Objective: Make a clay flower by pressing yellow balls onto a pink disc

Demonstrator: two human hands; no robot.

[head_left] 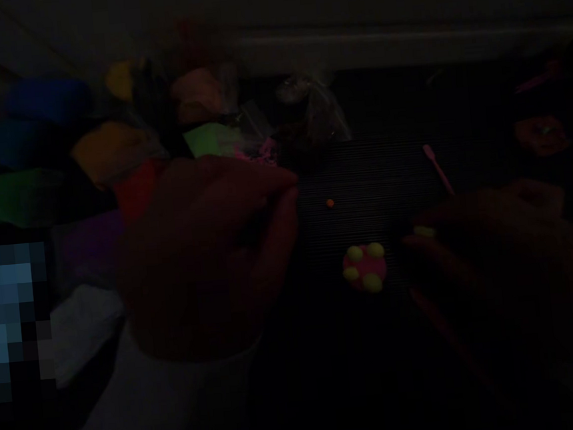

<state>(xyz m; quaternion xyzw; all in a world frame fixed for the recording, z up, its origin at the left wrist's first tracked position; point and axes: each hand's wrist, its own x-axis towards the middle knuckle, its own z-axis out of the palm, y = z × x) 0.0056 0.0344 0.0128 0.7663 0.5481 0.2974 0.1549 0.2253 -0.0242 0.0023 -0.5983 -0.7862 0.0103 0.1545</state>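
The picture is very dark. My left hand (209, 248) is closed in a pinch, thumb against forefinger; whatever it may hold is too small or dim to make out. My right hand (490, 251) pinches a small pale yellow piece of clay (424, 232) between thumb and fingertips. Between the hands, on the dark ridged surface, lies a round pink clay disc (364, 268) with several yellow clay balls (372, 282) around its edge. A tiny orange bead of clay (330, 203) rests above the disc, nearer the left fingertips.
A pink modelling tool (437, 168) lies beyond my right hand. Coloured clay packets, among them orange (110, 150), blue (48, 100), and light green (212, 140), crowd the left side. Clear plastic bags (325, 114) lie at the back, before a pale ledge (376, 43).
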